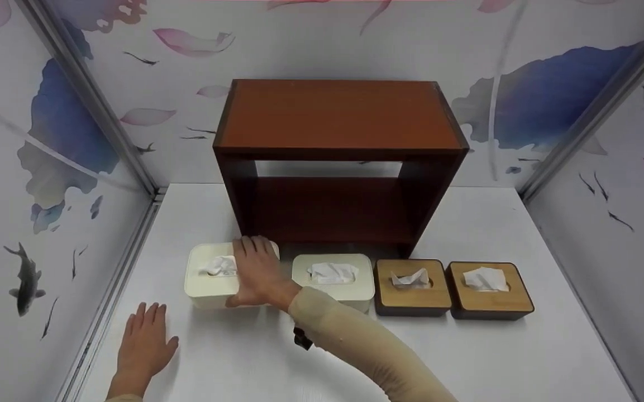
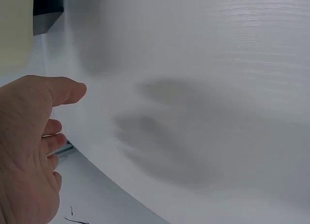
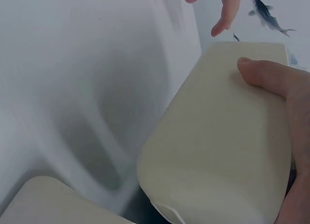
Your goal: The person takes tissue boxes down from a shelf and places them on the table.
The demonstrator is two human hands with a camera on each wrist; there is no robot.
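My right hand (image 1: 260, 273) grips the right end of the leftmost cream tissue box (image 1: 204, 286), fingers over the far side and thumb at the near side. White tissue pokes from the slot in its top. In the right wrist view the thumb lies along the pale wall of this box (image 3: 213, 132). To its right stands a second cream tissue box (image 1: 327, 291), just beyond the right wrist. My left hand (image 1: 146, 343) holds nothing at the table's left, palm down, fingers extended and thumb spread. The left wrist view shows the hand (image 2: 24, 151) above its shadow.
Behind the boxes stands a reddish-brown open shelf (image 1: 333, 114). Two tissue boxes with wooden tops, one nearer (image 1: 411, 301) and one farther right (image 1: 492, 302), continue the row. Printed wall panels (image 1: 355, 50) enclose the white table (image 1: 232, 357) at the back and both sides.
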